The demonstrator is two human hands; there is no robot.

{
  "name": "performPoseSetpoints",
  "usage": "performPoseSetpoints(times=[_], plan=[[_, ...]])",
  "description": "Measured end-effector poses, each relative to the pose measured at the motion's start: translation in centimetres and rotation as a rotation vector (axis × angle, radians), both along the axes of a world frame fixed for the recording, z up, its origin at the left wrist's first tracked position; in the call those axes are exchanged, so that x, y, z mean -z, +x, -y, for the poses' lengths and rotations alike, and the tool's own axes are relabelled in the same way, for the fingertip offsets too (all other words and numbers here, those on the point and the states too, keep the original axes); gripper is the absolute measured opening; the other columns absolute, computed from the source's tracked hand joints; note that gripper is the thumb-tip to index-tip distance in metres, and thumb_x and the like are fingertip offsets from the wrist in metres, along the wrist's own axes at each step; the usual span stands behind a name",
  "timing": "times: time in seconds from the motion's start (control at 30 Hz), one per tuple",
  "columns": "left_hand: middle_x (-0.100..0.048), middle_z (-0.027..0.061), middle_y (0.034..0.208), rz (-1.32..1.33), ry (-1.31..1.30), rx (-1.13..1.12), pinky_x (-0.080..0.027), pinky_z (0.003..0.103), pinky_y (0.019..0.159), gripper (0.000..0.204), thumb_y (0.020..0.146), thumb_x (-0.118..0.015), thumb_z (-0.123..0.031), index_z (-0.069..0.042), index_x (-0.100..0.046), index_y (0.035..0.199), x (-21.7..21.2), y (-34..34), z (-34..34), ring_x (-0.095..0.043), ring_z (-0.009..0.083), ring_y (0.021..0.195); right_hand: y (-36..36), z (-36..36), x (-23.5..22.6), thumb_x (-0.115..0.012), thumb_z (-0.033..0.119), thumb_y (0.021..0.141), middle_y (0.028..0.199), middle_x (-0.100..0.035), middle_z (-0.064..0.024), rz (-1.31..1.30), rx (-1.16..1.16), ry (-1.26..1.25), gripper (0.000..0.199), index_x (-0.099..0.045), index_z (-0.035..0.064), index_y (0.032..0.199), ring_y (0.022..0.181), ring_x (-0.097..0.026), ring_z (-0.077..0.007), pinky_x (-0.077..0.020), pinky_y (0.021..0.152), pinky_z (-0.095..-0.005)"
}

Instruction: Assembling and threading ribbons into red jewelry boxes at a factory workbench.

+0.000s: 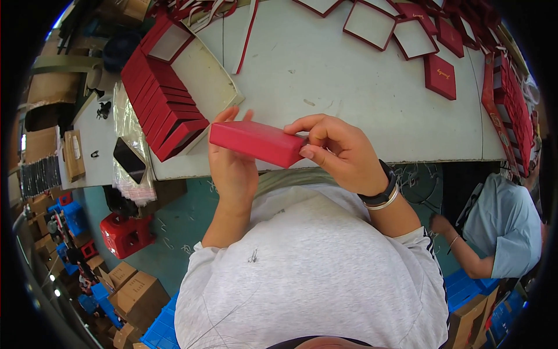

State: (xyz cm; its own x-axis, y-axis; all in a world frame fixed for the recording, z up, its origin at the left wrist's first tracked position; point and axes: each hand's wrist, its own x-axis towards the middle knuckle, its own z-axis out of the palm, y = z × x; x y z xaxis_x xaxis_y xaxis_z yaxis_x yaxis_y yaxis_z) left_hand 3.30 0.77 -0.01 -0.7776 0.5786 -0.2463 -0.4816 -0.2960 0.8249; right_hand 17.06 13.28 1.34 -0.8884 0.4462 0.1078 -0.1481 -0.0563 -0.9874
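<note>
A flat red gift box [256, 141] is held up in front of me, above the table's near edge. My left hand [234, 174] supports its left end from behind and below, with fingertips showing over the far side. At the right end, my right hand [344, 152] pinches the corner between thumb and fingers. Left of the box, a row of similar red boxes [157, 102] stands packed on edge in a shallow cream tray [212, 75]. The underside of the held box is partly hidden.
Open red box parts with white insides [370, 26] and a closed red box [440, 77] lie at the table's far right. A phone [129, 160] rests at the left on plastic bags. A red stool [125, 235] stands below. Another person [500, 227] is at the right.
</note>
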Motion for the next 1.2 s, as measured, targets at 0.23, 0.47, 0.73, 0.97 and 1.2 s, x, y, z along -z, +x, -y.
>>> performPoseSetpoints(times=[0.23, 0.47, 0.73, 0.97, 1.2], plan=[[-0.061, 0.0109, 0.103, -0.284, 0.026, 0.009, -0.043, 0.029, 0.083, 0.041, 0.094, -0.044, -0.034, 0.004, -0.059, 0.101, 0.1, -1.5, 1.5, -0.055, 0.0188, 0.098, 0.1, -0.1, -1.6, -0.063, 0.004, 0.08, 0.106, -0.061, -0.011, 0.062, 0.132, 0.218, 0.015, -0.048, 0.0021, 0.076, 0.078, -0.058, -0.0143, -0.0495, 0.06, -0.0243], [-0.06, 0.0101, 0.099, -0.122, 0.032, 0.029, -0.043, 0.03, 0.084, 0.045, 0.094, -0.043, -0.039, 0.003, -0.055, 0.105, 0.2, -1.8, 1.6, -0.056, 0.0185, 0.096, 0.0, 0.8, -1.9, -0.067, 0.002, 0.074, 0.106, -0.06, -0.013, -0.019, 0.203, 0.52, 0.016, -0.051, 0.001, 0.077, 0.097, -0.058, -0.0277, -0.0494, 0.077, -0.0322], [-0.04, 0.0127, 0.127, -0.304, -0.011, 0.233, -0.039, 0.036, 0.096, 0.105, 0.057, -0.082, -0.048, -0.001, -0.025, 0.133, -1.6, 0.9, 0.7, -0.045, 0.0231, 0.115, -0.2, 1.6, -1.7, -0.068, 0.002, 0.073, 0.106, -0.058, -0.0151, -0.037, 0.242, 0.581, 0.017, -0.051, 0.0006, 0.077, 0.102, -0.056, -0.0309, -0.0473, 0.084, -0.0357], [-0.018, 0.0202, 0.142, -0.644, 0.058, 0.052, -0.028, 0.044, 0.106, 0.132, 0.05, -0.079, -0.061, -0.003, -0.002, 0.14, -0.5, 0.7, 0.0, -0.025, 0.0332, 0.131, -0.8, 2.0, -2.3, -0.069, 0.006, 0.072, 0.112, -0.054, -0.0145, -0.104, 0.088, 0.558, 0.021, -0.051, 0.002, 0.081, 0.103, -0.055, -0.0295, -0.0475, 0.083, -0.0342], [-0.018, 0.018, 0.144, -0.867, 0.134, -0.125, -0.024, 0.053, 0.107, 0.113, 0.059, -0.073, -0.062, -0.024, -0.008, 0.142, -1.0, -1.9, 0.6, -0.022, 0.0413, 0.132, -0.3, 1.1, -1.8, -0.071, 0.008, 0.073, 0.091, -0.061, -0.0084, 0.14, 0.052, 0.093, 0.025, -0.057, 0.0016, 0.092, 0.083, -0.06, -0.0162, -0.0473, 0.074, -0.0272]])
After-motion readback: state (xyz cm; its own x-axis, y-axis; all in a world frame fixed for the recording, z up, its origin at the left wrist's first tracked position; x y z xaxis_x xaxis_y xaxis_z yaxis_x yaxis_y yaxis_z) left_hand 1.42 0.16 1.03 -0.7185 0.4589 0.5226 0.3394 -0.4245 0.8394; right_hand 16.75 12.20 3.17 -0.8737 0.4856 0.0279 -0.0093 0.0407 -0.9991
